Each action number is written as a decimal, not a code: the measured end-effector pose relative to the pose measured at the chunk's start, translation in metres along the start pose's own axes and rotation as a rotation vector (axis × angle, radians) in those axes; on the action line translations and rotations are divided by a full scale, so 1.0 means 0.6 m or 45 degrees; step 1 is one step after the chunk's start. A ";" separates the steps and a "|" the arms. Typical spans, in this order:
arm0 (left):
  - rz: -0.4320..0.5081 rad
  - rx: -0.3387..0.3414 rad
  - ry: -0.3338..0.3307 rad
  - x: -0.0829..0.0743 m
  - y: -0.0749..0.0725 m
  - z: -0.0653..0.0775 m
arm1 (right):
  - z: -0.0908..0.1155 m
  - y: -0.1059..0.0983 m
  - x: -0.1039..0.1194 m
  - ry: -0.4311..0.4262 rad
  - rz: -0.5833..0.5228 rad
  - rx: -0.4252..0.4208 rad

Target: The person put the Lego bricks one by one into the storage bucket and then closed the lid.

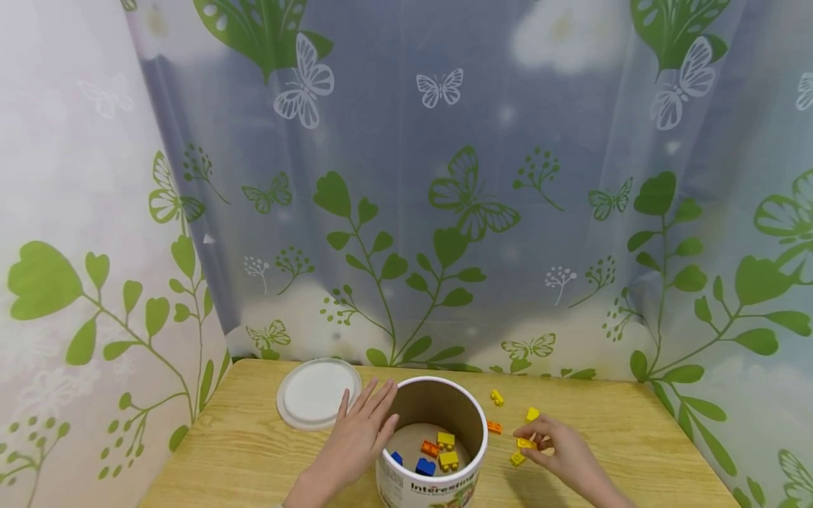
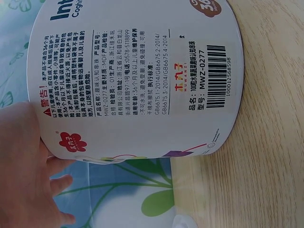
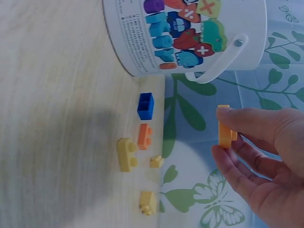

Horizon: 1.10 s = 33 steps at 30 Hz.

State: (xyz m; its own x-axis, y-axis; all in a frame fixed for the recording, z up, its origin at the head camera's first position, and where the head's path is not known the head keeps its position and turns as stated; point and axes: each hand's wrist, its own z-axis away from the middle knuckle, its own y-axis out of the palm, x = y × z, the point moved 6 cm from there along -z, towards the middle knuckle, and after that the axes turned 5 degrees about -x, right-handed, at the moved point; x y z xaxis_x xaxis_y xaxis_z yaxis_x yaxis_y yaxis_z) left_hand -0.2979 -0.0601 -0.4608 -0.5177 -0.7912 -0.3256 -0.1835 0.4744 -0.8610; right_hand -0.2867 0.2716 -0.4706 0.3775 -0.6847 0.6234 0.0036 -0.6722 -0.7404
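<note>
Now | right grip (image 1: 562, 449): pinching yellow brick (image 3: 224, 133), apart from bucket (image 1: 394, 487) | left grip (image 1: 358, 432): straight-fingered, touching rim (image 1: 432, 379)

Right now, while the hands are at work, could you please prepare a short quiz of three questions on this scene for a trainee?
1. What does the right hand pinch?
2. True or false: the white lid is on the bucket.
3. Which colour appears among the blocks inside the bucket?
A. green
B. blue
C. purple

Key:
1. A yellow block.
2. False; it lies on the table, beside the bucket.
3. B.
</note>
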 end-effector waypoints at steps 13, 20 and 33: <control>0.000 -0.011 0.007 0.001 0.000 0.000 | -0.028 -0.023 0.037 -0.113 0.107 -0.140; 0.003 -0.004 0.002 0.000 -0.001 0.001 | -0.048 -0.023 0.063 -0.145 0.153 -0.196; 0.011 -0.009 -0.002 0.001 0.000 -0.002 | -0.084 -0.003 0.115 -0.230 0.090 -0.224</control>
State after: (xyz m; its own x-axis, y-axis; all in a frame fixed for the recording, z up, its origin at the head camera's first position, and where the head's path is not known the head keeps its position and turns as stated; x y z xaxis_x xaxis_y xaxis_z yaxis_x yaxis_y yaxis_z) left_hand -0.2990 -0.0599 -0.4608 -0.5179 -0.7877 -0.3336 -0.1850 0.4838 -0.8554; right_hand -0.3072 0.2113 -0.4134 0.5304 -0.6808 0.5051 -0.1839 -0.6741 -0.7154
